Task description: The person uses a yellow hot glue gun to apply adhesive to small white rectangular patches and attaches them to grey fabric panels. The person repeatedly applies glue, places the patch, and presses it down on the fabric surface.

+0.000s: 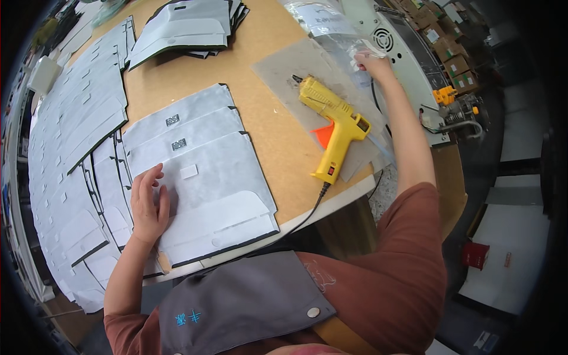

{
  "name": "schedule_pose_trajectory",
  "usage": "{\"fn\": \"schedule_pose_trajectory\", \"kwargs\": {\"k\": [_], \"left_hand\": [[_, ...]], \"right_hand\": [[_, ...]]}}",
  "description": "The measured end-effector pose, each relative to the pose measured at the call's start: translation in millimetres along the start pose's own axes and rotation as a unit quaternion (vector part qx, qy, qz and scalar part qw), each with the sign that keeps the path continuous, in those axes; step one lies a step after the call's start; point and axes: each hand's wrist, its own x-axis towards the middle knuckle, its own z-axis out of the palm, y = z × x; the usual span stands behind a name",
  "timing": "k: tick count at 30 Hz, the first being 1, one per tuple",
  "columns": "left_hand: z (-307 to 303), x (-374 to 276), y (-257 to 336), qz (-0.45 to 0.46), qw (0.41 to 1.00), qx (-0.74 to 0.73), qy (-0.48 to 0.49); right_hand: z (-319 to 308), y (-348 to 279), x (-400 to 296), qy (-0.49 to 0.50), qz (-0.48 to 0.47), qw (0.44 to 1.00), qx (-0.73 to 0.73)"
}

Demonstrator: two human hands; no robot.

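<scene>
My left hand point(148, 206) rests with fingers apart at the left side of the front flat sheet piece point(213, 182), which is pale with a black underside edge. A small white rectangular patch point(189, 171) sits on that piece, just right of my fingertips. Two more pieces overlap behind it, each with a speckled dark patch point(179, 144). Far to the right, my right hand point(375, 65) has its fingers curled on crumpled film of a clear plastic bag point(341, 49); the fingertips are partly hidden. A yellow hot glue gun point(339, 124) with an orange trigger lies between my hands.
The glue gun lies on a translucent sheet point(279, 66), its cord point(306, 217) running over the table's front edge. Overlapping pale pieces point(53, 177) cover the left side. Another stack point(182, 31) stands behind. A machine housing point(399, 49) borders the right, with cardboard boxes point(457, 66) beyond.
</scene>
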Motion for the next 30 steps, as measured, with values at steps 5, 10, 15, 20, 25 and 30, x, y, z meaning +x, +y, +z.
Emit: {"fn": "schedule_pose_trajectory", "kwargs": {"k": [5, 10, 15, 20, 25, 30], "left_hand": [[-1.9, 2.1, 1.3, 0.041, 0.999, 0.012, 0.01], [-5.2, 6.3, 5.4, 0.075, 0.997, 0.003, 0.034], [-27.0, 10.7, 52.0, -0.039, 0.981, -0.188, 0.009], [-2.0, 15.6, 107.0, -0.241, 0.711, -0.649, -0.127], [13.1, 14.7, 139.1, -0.338, 0.5, -0.794, -0.071], [12.3, -0.8, 132.8, -0.323, 0.53, -0.784, -0.024]], "right_hand": [[-15.9, -1.4, -39.7, 0.082, 0.023, 0.996, -0.012], [-25.9, -6.3, -75.2, 0.122, 0.052, 0.974, 0.183], [-23.9, -77.3, -157.5, 0.097, 0.051, 0.901, 0.421], [20.2, -178.6, -263.8, -0.039, -0.022, 0.845, 0.534], [89.9, -243.3, -327.3, -0.219, -0.052, 0.817, 0.531], [118.2, -259.7, -346.2, -0.071, -0.254, 0.92, 0.291]]}}
